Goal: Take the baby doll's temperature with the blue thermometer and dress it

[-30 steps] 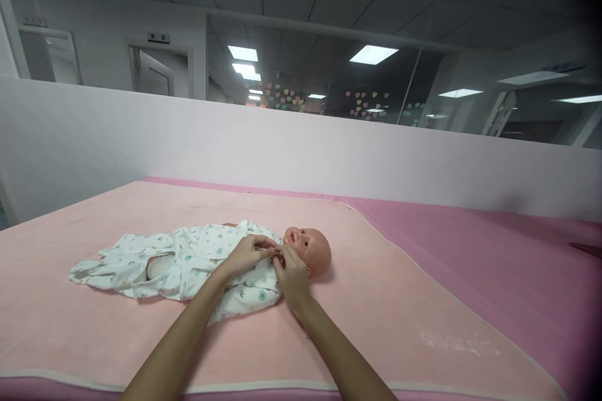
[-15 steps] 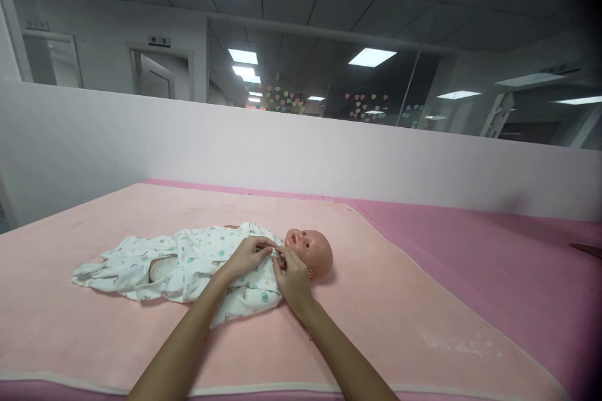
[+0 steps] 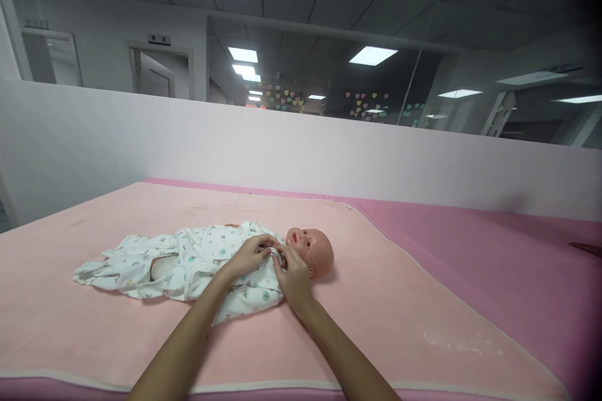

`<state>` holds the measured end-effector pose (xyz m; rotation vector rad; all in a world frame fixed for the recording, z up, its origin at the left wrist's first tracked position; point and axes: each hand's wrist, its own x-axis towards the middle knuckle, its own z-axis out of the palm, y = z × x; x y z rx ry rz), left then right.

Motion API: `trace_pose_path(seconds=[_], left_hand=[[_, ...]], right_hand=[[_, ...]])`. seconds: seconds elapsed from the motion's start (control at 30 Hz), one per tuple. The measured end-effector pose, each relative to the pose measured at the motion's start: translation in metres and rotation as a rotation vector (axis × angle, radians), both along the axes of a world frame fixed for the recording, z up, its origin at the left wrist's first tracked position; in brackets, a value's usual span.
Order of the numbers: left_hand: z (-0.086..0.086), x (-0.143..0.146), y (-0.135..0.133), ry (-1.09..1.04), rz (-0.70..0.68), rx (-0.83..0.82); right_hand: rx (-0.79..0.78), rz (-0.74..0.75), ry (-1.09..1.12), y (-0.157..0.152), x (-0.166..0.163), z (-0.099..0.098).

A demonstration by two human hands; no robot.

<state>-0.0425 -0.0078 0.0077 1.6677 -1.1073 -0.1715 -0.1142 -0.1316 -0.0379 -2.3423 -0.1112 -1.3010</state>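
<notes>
A baby doll [image 3: 320, 252] lies on its back with its head to the right, dressed in a white printed romper [image 3: 200, 249]. My left hand [image 3: 251, 255] pinches the romper's cloth near the doll's neck. Close against it, my right hand [image 3: 292, 268] is closed on the same cloth just below the doll's chin. The fingertips of both hands nearly meet, and the exact bit of fabric between them is hidden. Lower down, the romper gapes and shows a pale part of the doll [image 3: 164, 269].
Beneath the doll is a peach-coloured pad [image 3: 376, 326] with a white edging, spread over a pink mat [image 3: 517, 263]. A low white wall [image 3: 291, 144] runs along the back, with glass above it. A dark object [image 3: 586, 249] lies at the far right.
Both hands stay at the doll's collar, with only slight finger movement. The doll and romper look almost the same as before.
</notes>
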Motion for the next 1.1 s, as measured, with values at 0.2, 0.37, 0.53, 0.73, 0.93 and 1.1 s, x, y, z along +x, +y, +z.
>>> trace_pose_path(seconds=[0.2, 0.37, 0.53, 0.73, 0.93, 1.1], left_hand=[[-0.001, 0.001, -0.001, -0.012, 0.043, 0.004], [0.003, -0.005, 0.0, -0.02, 0.053, 0.018], [0.003, -0.004, 0.0, -0.043, 0.055, 0.039], [0.001, -0.003, 0.001, -0.1, 0.056, 0.044], [-0.005, -0.001, -0.004, -0.207, 0.148, 0.039], [-0.007, -0.001, -0.008, -0.225, 0.192, 0.024]], right_hand=[[0.014, 0.018, -0.001, 0.002, 0.0, 0.0], [0.018, -0.031, -0.016, 0.003, 0.002, -0.001], [-0.019, -0.079, -0.053, 0.003, 0.006, -0.004], [-0.003, -0.12, -0.051, 0.001, 0.009, -0.009], [0.057, -0.088, -0.024, 0.001, 0.009, -0.009], [0.085, -0.055, -0.026, 0.002, 0.009, -0.009]])
